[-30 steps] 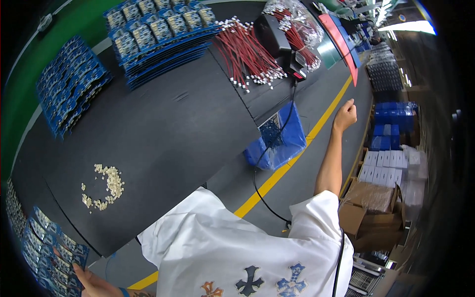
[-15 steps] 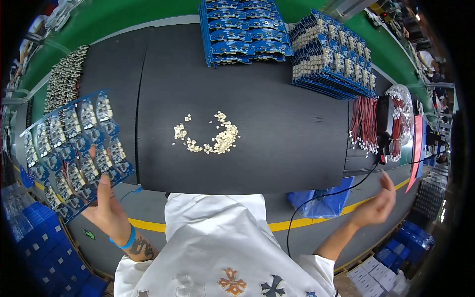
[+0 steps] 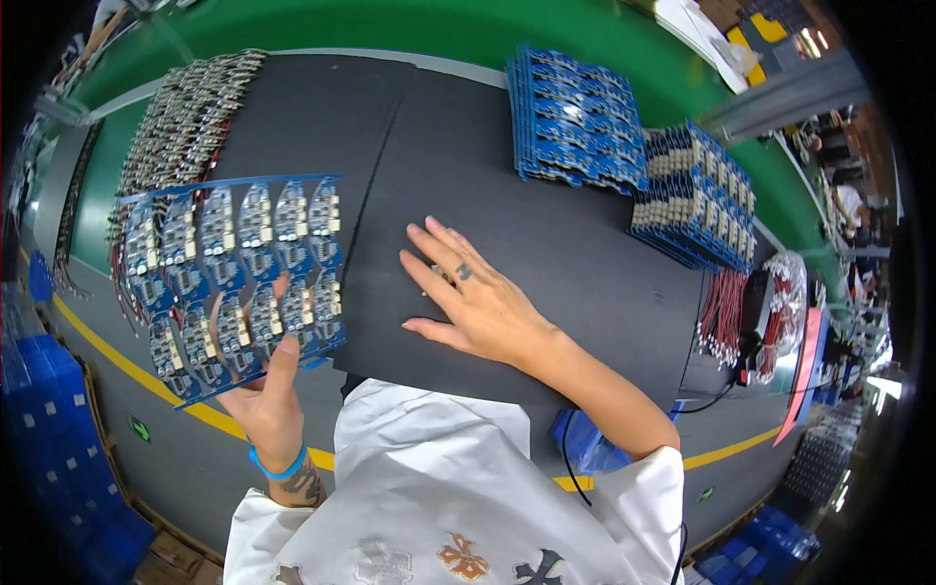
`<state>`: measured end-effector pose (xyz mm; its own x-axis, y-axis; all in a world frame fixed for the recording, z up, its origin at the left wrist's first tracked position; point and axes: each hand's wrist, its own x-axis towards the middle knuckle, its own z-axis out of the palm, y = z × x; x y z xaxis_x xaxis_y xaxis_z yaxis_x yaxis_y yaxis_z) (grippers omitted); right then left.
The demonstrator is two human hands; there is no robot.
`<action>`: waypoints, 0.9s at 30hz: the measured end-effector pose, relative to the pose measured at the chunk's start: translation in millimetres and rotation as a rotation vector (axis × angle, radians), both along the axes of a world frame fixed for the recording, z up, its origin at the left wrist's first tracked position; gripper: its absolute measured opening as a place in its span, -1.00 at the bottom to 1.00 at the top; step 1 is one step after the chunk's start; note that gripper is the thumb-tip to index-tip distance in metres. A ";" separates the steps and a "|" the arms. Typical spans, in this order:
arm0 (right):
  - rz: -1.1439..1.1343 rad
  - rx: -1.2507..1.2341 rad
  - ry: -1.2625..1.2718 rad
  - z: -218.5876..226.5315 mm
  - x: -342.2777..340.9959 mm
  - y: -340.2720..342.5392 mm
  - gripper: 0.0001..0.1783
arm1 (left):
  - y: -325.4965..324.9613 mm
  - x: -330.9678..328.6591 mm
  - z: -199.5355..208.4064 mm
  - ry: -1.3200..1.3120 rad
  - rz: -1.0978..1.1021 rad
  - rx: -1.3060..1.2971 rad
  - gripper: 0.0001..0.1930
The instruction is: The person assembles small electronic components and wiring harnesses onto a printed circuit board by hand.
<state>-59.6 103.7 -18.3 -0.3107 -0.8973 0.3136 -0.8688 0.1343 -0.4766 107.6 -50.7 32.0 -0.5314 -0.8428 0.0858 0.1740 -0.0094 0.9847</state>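
Observation:
My left hand [image 3: 268,390] grips a blue circuit board panel [image 3: 255,261] by its lower edge, thumb in front and fingers behind. Rows of curved board sections with white connectors cover the panel, which is tilted up over the left end of the black work surface [image 3: 468,156]. Spread flat, my right hand [image 3: 478,297] lies over the middle of that surface with its fingers pointing left. Small white connectors [image 3: 439,273] peek out between its fingers; the hand hides most of the pile.
A stack of blue circuit board panels [image 3: 577,117] stands at the back right. Beside it is another stack with white connectors [image 3: 697,195]. Red wire bundles [image 3: 723,317] lie at the right edge. Many wired boards [image 3: 185,122] stand in rows at the far left.
My right hand has come from beyond the table's right front edge onto the white connectors. The panel in my left hand has moved rightward in view, and the view itself has turned.

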 end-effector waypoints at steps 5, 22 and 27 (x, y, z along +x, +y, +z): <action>0.114 0.018 0.000 11.4 -9.3 5.5 -0.28 | -7.8 7.2 -1.4 -0.033 0.003 -0.008 -0.25; 0.141 -0.016 0.185 2.0 -28.1 -4.2 -0.67 | -12.5 2.1 4.1 -0.053 -0.020 0.025 -0.37; 0.134 -0.087 0.340 -1.9 -24.5 -2.6 -0.71 | -13.1 1.7 0.3 -0.020 -0.046 -0.045 -0.39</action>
